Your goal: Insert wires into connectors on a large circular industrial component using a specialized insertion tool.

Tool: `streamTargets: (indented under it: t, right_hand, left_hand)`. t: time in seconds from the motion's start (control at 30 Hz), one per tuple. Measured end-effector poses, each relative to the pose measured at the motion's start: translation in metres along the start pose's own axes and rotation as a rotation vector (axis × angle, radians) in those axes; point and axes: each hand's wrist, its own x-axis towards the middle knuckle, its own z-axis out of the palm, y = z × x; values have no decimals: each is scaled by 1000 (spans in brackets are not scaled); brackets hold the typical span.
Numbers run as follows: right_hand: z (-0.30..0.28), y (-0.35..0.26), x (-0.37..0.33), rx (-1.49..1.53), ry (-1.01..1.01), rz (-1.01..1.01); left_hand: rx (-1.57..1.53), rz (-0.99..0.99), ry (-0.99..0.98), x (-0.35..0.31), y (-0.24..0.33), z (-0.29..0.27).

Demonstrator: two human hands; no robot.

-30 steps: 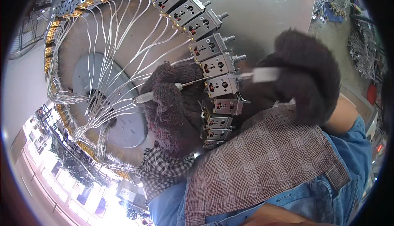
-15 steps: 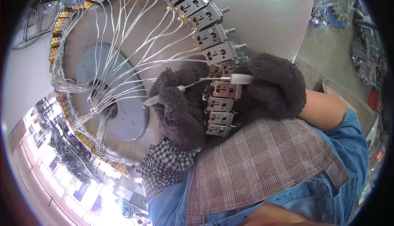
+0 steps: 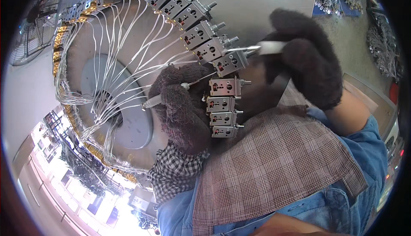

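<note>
My left hand (image 3: pixel 180 107), in a dark knitted glove, is closed round a thin rod with a white handle (image 3: pixel 153 102). Its metal shaft slants up to the right toward the metal control blocks. My right hand (image 3: pixel 310 60), gloved likewise, grips a white-handled tool (image 3: pixel 272 47) whose thin metal shaft points left. That shaft's tip is close to a block (image 3: pixel 231 61) on the curved row; whether it touches cannot be told. Nearer me, a block with a protruding stem (image 3: pixel 224 87) heads a short stack beside my left hand. My left fingertips are partly hidden.
Many white wires (image 3: pixel 124 64) run from the ring of blocks to the middle of a round metal turntable (image 3: pixel 171 56), over a grey oval plate (image 3: pixel 135 129). Wire bundles lie on a blue surface (image 3: pixel 338 7) at far right. A fan (image 3: pixel 36 34) stands far left.
My right hand has moved up and to the right with its tool, away from the nearer blocks. The curved row of blocks appears shifted left. My left hand keeps its grip, almost in place.
</note>
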Motion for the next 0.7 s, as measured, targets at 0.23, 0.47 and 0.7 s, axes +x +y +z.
streamTargets:
  t: [0.23,0.47,0.7]
  right_hand:
    - [-27,-6,1,-74,92,94]
    - [-26,-6,5,-136,47,155]
    - [-22,-2,7,-136,8,134]
  left_hand:
    - [-169,-229,32,1,9,0]
    - [-136,-293,-46,2,3,-19]
    - [-5,-86,20,2,9,-7]
